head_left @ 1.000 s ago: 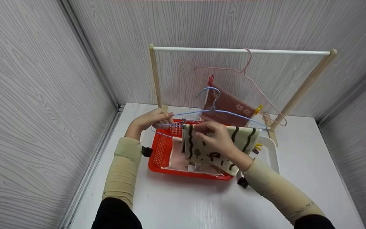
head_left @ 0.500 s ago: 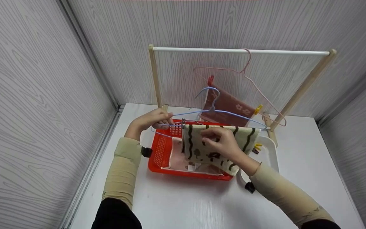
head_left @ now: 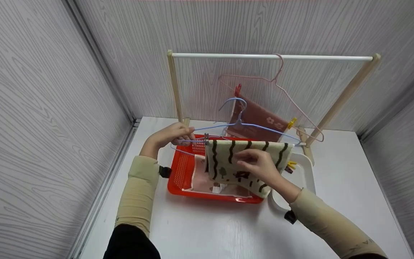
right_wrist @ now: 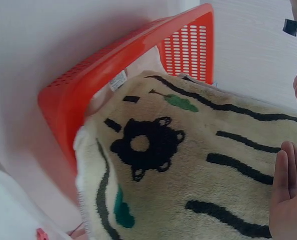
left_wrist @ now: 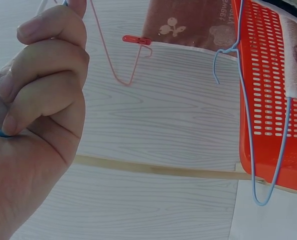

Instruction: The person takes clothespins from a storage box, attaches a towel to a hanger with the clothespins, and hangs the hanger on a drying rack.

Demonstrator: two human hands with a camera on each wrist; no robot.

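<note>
My left hand [head_left: 176, 135] grips the left end of a blue clothes hanger [head_left: 216, 126]; in the left wrist view its fingers curl round the wire. Draped over the hanger's lower bar is a cream towel [head_left: 223, 162] with dark wavy stripes. A grey clothespin [head_left: 206, 138] stands at the towel's upper left corner, close to the left hand. My right hand [head_left: 261, 165] hovers before the towel, fingers loosely bent with nothing between them. In the right wrist view, part of that hand [right_wrist: 291, 192] shows beside the towel, which bears a dark flower-like figure.
Behind, a pink hanger [head_left: 297, 102] hangs from a white rod [head_left: 225, 55], carrying a reddish-brown towel [head_left: 257, 115] with a red clothespin [head_left: 238, 90] and a yellow one [head_left: 292, 123]. Below stands a red basket [head_left: 175, 185] holding a pink towel [head_left: 199, 174]. A white tray [head_left: 309, 178] with clothespins is at right.
My right hand has moved right and slightly down, away from the clothespin and across the front of the towel. The left hand and hanger stay nearly still.
</note>
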